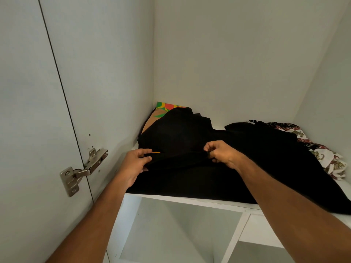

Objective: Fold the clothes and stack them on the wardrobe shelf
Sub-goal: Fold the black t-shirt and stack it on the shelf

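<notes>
At the front edge of a white wardrobe shelf (190,201), two bare forearms reach in from below. Just above that edge, the left hand (135,164) has its grip clamped on a raised fold of a black garment (237,158), thumb and fingers pinching the cloth beside a small orange mark (156,152). Level with it on that fold, the right hand (221,153) pinches the same ridge, fingers curled tight on the fabric. The black garment lies spread over most of the shelf, from the front edge back to the rear wall. Left of the shelf, a metal hinge (83,169) joins the open door to the side panel. Behind the garment, in the shelf's back left corner, a brightly printed item in green, red and yellow (167,109) stands against the wall. On the shelf's right side, a white patterned cloth (322,154) lies bunched, partly under the black fabric.
</notes>
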